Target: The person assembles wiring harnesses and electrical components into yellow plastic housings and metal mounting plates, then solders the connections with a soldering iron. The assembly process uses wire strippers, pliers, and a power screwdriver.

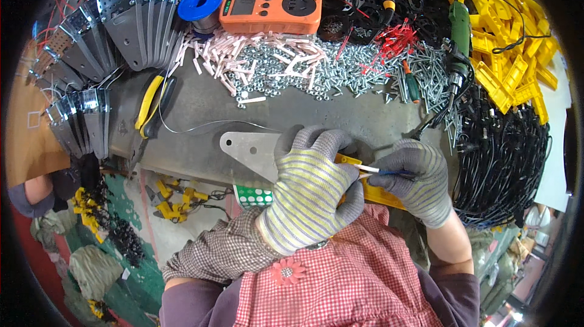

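Note:
My left hand, in a grey-and-yellow striped knit glove, is closed around a yellow plastic housing near the bench's front edge. A flat grey metal plate with holes sticks out to the left from under that hand. Just to the right, my gloved right hand pinches a blue wire. A white sleeve or wire end points from the blue wire toward my left fingers. Whether the wire enters the housing is hidden by the fingers.
Yellow-handled pliers and a blue solder spool lie left. An orange meter stands behind loose screws and white sleeves. A green electric screwdriver, black cords and yellow housings crowd the right.

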`<state>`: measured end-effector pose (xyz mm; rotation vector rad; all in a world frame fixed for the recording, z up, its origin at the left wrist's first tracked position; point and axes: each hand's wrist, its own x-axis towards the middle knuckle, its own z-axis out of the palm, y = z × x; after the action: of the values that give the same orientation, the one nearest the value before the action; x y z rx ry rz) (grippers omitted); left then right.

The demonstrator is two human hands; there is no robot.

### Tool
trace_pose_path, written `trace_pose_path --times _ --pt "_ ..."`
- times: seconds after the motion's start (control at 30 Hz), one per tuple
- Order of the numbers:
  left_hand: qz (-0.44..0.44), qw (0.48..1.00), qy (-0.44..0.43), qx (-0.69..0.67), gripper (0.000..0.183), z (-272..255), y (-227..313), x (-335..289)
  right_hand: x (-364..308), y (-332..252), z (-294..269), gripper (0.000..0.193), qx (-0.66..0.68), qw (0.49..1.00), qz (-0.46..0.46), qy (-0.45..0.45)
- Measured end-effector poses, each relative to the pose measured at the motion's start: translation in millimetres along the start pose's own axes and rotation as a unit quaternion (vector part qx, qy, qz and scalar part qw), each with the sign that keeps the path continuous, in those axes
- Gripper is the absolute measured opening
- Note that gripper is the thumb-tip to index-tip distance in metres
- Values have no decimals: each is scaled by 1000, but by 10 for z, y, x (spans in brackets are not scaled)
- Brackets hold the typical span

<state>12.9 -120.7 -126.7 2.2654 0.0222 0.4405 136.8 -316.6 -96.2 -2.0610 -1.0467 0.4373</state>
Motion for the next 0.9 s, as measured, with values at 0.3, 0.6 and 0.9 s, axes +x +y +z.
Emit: trace_pose_path --times 0.3,0.6,0.9 --pt "140 988 -53 -27 43 -568 -70 380 -42 16 -79 24 41 993 82 -75" --pt "158 901 -404 -20 63 -526 -271 846 78 -40 -176 25 57 982 102 -147" --pt "32 950 -302 -77 73 -438 -223 623 67 50 -196 38 19 978 25 -209"
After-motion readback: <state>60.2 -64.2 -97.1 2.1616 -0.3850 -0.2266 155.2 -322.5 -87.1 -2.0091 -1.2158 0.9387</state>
